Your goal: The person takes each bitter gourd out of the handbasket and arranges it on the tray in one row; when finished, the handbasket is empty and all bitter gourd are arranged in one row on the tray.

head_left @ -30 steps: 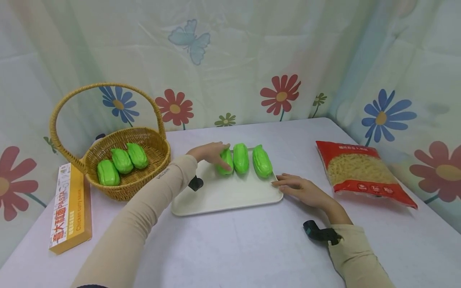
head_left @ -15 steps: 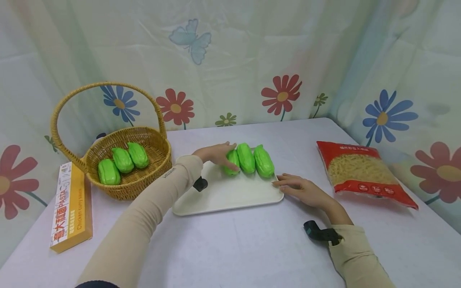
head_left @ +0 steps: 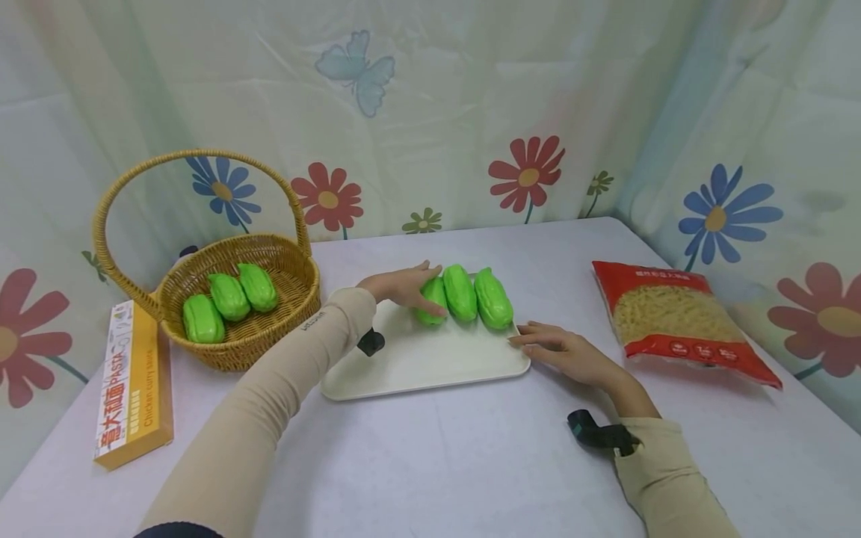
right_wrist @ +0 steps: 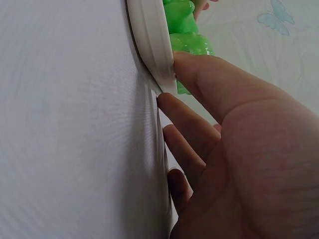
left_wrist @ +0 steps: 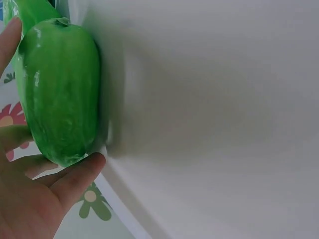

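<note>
Three glossy green toy gourds lie side by side at the back of a white tray (head_left: 420, 366) in the head view: a left gourd (head_left: 433, 300), a middle gourd (head_left: 460, 293) and a right gourd (head_left: 494, 300). My left hand (head_left: 402, 288) holds the left gourd by its ends, thumb at one and fingers at the other. Up close in the left wrist view, that gourd (left_wrist: 62, 94) stays between thumb and fingers. At the tray's right front corner, my right hand (head_left: 572, 359) pinches the rim; the right wrist view has its thumb (right_wrist: 204, 74) against the tray edge (right_wrist: 152, 37).
A wicker basket (head_left: 238, 355) with a tall handle stands at the left, with three more green gourds (head_left: 229, 297) inside. Beside it lies a yellow and white pasta box (head_left: 134, 388). On the right is a red bag of pasta (head_left: 679, 317). A flowered curtain (head_left: 430, 112) hangs behind.
My left hand has slid the left gourd to the right along the tray. The middle gourd has shifted right and tilted, now close against the right one. My right hand has stayed put.
</note>
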A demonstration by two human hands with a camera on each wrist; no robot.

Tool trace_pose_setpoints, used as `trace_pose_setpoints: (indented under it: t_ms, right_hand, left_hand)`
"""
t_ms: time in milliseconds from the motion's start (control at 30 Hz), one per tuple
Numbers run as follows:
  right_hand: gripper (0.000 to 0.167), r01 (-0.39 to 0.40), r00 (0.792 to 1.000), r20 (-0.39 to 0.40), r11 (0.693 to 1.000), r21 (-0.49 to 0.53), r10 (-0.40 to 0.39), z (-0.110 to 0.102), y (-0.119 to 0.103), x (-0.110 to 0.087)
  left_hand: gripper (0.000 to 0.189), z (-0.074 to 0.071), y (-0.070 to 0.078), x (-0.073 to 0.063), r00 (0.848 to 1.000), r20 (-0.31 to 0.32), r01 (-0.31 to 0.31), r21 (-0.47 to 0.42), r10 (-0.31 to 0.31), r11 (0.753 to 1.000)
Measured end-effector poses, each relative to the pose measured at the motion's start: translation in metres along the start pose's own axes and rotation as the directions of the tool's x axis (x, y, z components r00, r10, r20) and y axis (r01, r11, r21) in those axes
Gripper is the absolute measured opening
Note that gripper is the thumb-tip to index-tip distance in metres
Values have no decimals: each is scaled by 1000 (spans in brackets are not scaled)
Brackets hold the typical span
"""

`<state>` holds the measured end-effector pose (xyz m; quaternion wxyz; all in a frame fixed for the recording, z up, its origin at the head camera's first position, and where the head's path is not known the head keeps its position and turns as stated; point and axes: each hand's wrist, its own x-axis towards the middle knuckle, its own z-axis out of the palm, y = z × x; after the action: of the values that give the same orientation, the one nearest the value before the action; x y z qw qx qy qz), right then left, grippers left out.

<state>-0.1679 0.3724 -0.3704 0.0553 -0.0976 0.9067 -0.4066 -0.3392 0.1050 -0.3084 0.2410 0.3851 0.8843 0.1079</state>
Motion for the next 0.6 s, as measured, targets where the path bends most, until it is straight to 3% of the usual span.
trace_pose_setpoints:
  t_ms: [400,600]
  right_hand:
    - [34,5,1000,5,1000,-2,-5,0,1,2]
    - [34,-2,1000,2,1000,-4,2,-1,2,1]
  left_hand:
    - [97,0,-1,-5,1000,-3,-5,22,5,1000]
    - [98,-12,4,-20,1000,-7,7,79,-7,997]
